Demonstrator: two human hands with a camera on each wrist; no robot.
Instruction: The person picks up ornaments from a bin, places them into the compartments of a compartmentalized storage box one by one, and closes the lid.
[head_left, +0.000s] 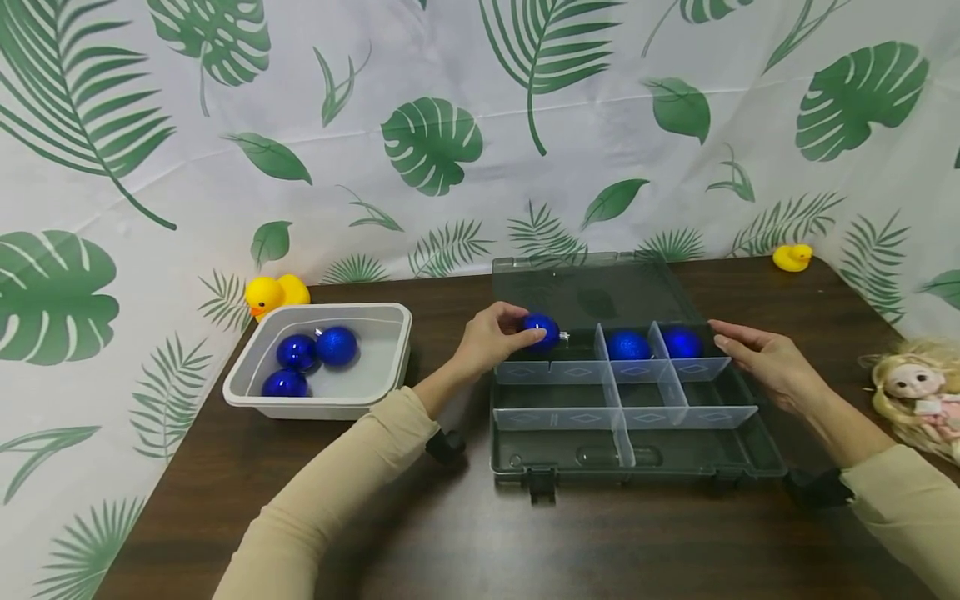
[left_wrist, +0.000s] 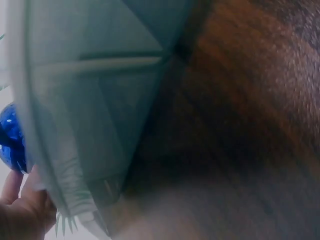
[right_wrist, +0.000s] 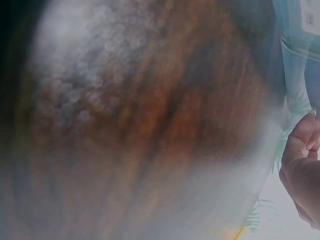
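Note:
My left hand (head_left: 491, 337) pinches a shiny blue bauble (head_left: 540, 332) with a silver cap between thumb and fingers. It holds the bauble at the back left compartment of a dark see-through divided box (head_left: 555, 454). The left wrist view catches the same bauble (left_wrist: 12, 137) at its left edge. At the box's back right corner, my right hand (head_left: 776, 371) grips the side wall between thumb and fingers. Two more baubles sit in the back row, a glittery one (head_left: 628, 345) in the middle compartment and another blue one (head_left: 682, 342) in the right compartment. The lid (head_left: 585, 287) is tipped open backward.
Left of the box stands a white tub (head_left: 375, 408) with three blue baubles (head_left: 337, 346). Behind the tub is a yellow rubber duck (head_left: 277, 293); a smaller duck (head_left: 792, 257) stands at the back right. A blond doll (head_left: 918, 392) lies at the table's right edge.

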